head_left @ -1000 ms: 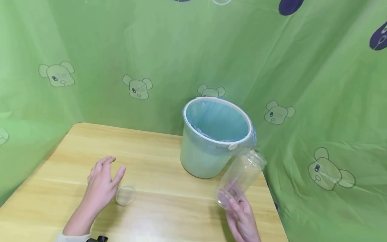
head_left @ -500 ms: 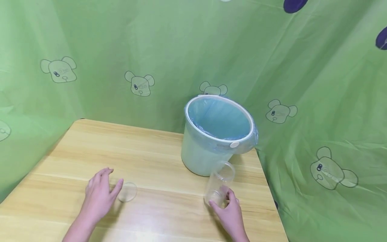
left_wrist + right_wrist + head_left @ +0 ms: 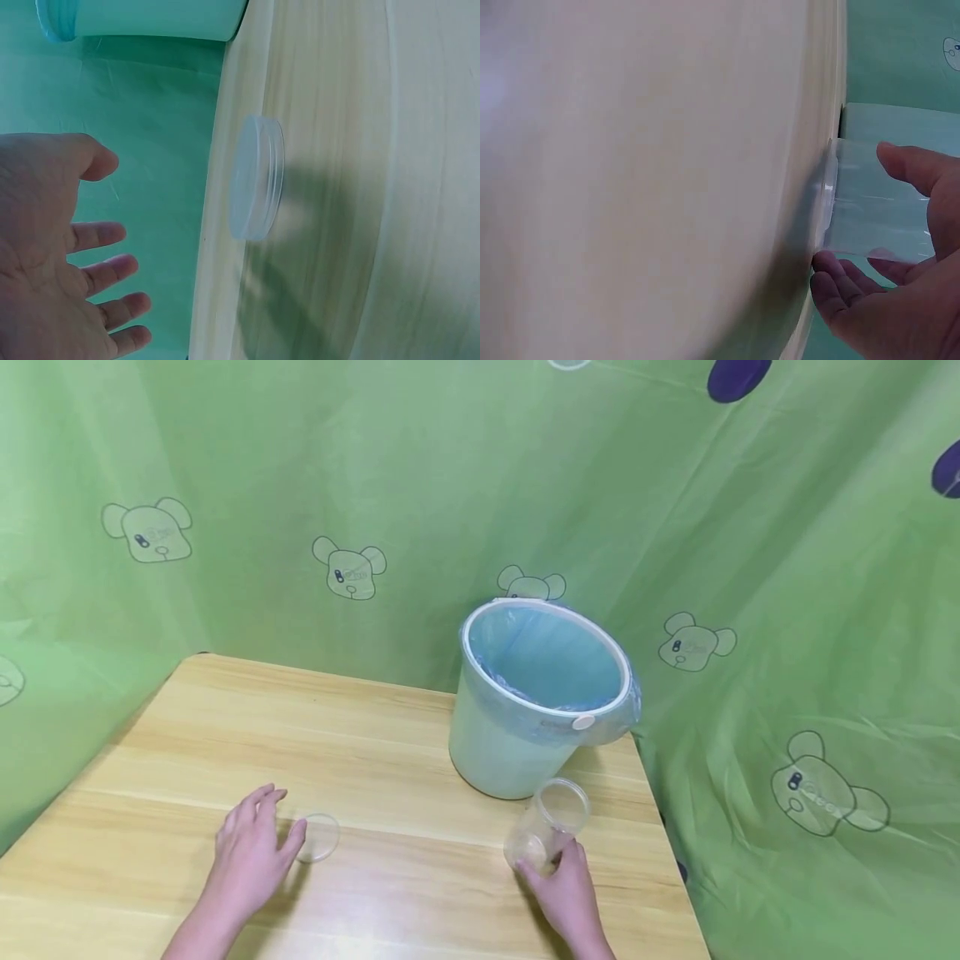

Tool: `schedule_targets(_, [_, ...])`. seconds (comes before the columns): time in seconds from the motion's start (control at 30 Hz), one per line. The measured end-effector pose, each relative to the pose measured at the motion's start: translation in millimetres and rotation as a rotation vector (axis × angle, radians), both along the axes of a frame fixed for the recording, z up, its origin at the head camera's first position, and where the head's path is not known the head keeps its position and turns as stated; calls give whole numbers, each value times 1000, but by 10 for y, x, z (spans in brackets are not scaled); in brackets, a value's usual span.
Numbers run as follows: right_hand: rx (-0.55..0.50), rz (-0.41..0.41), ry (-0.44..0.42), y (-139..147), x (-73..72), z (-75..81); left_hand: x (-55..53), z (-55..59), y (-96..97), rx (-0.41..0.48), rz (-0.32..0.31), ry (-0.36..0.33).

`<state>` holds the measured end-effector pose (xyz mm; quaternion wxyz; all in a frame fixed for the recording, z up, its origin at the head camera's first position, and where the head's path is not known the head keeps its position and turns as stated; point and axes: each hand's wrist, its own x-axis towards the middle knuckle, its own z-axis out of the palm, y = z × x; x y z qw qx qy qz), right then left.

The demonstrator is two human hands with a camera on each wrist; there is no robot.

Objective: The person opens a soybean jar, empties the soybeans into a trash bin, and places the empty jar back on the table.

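A clear, open-topped plastic jar stands on the table in front of the bin. My right hand holds it low down, thumb on one side and curled fingers on the other; the right wrist view shows the jar with its base at the tabletop. Left of centre, a round translucent lid lies on the table. Just beside and above that lid hovers my left hand, its fingers spread and holding nothing. In the left wrist view a gap separates the fingers from the lid.
A pale green bin lined with a blue plastic bag stands at the table's back right. Green curtain with printed bear heads hangs behind and to the right. The wooden table ends near the jar's right side.
My right hand has brought the jar down and left from a tilted position beside the bin, and it now stands on the table. The left hand has lowered slightly near the lid.
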<state>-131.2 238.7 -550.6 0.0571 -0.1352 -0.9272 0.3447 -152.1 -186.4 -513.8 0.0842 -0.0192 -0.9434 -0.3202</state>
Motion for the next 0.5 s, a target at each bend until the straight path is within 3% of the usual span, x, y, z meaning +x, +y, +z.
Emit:
schedule_targets(0.13, [-26,28,-19,53,15,42,-8,5,30,-6,-7,-6])
schedule_targets(0.23, [-49,47,-75,105,58,181,-12,25,40,-14,-14,-8])
schedule_targets(0.37, [15,44,-137,189,187,573,-10,87,55,-47,-33,-32])
schedule_targets(0.43, [57,39,-97,206,275,836,-6,131,65,-84,-56,-72])
schedule_targets(0.5, [88,33,-2,192,367,1104,3,176,79,-122,-85,-112])
